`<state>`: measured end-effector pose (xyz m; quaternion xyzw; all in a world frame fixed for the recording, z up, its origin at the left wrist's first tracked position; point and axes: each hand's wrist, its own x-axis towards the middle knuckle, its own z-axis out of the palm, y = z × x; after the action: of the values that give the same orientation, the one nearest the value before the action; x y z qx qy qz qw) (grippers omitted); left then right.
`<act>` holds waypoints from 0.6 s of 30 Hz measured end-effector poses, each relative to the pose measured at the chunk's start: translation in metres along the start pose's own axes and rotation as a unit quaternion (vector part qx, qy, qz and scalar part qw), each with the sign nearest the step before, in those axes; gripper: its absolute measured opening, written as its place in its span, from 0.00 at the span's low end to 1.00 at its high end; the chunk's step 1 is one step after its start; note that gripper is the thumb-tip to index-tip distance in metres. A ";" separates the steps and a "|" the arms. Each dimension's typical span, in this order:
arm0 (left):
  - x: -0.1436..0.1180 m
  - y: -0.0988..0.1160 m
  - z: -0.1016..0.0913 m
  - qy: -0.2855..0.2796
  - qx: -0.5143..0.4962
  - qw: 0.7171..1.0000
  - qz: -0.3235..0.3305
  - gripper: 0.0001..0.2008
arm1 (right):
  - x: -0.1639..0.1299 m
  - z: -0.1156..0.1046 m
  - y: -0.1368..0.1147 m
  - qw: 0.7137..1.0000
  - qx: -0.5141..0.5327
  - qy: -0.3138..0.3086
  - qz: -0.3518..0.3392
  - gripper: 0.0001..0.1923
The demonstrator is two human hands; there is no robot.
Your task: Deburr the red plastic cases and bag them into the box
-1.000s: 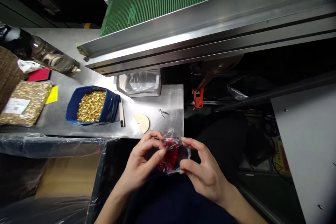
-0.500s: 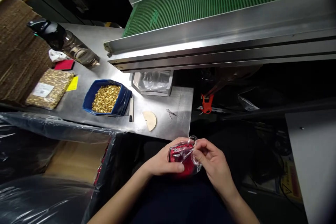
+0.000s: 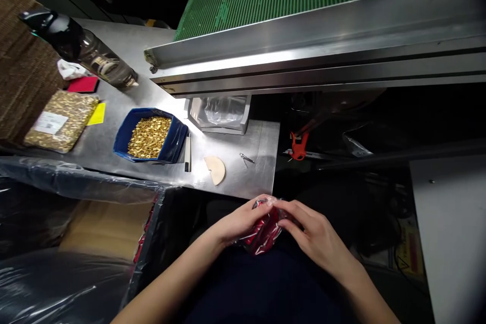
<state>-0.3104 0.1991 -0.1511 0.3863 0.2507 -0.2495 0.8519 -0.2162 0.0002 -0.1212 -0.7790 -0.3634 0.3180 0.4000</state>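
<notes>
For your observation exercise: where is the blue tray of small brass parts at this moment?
In the head view, the blue tray sits left of centre on the steel bench, between the labelled bag of brass parts and the pale half-round piece.

A small red item sealed in a clear, crinkled plastic bag [image 3: 263, 233] sits low in the middle of the scene, just on the near side of the counter [image 3: 250, 182] edge. The wrap glints with highlights and is bunched around the red contents. It is gripped from both sides, the left hand [image 3: 239, 223] and right hand [image 3: 317, 235] touching it.
</notes>
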 end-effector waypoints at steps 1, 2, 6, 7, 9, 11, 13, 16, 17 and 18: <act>-0.002 0.001 0.002 -0.005 0.015 1.000 0.001 0.24 | 0.003 0.003 -0.002 1.000 0.004 0.029 0.000 0.15; -0.004 0.002 0.004 -0.015 0.030 0.999 0.006 0.25 | 0.005 0.006 -0.004 0.998 0.010 0.054 0.007 0.12; -0.014 0.006 0.005 -0.075 0.092 0.992 0.052 0.26 | 0.011 0.018 -0.002 0.980 0.142 0.088 0.109 0.08; -0.016 0.007 0.004 -0.080 0.106 0.989 0.060 0.27 | 0.012 0.020 0.000 0.964 0.207 0.086 0.145 0.10; -0.017 0.008 0.002 -0.079 0.135 0.985 0.068 0.27 | 0.010 0.024 0.004 0.925 0.319 0.080 0.188 0.13; -0.016 0.008 0.000 -0.069 0.165 0.981 0.080 0.25 | 0.005 0.024 0.007 0.917 0.354 0.076 0.167 0.13; -0.012 0.008 -0.002 -0.059 0.174 0.978 0.097 0.23 | 0.001 0.021 0.009 0.948 0.297 0.061 0.100 0.13; -0.006 0.005 -0.004 -0.073 0.143 0.982 0.102 0.24 | -0.002 0.016 0.012 0.994 0.099 0.031 0.014 0.17; -0.005 0.004 -0.005 -0.083 0.129 0.983 0.097 0.25 | -0.002 0.016 0.014 0.999 0.036 0.034 -0.007 0.18; -0.004 0.003 -0.005 -0.091 0.119 0.985 0.091 0.27 | -0.002 0.016 0.015 0.999 -0.015 0.044 -0.025 0.19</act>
<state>-0.3133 0.2056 -0.1500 0.4814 0.1046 -0.2332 0.8384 -0.2251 -0.0017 -0.1412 -0.7887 -0.3695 0.2680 0.4117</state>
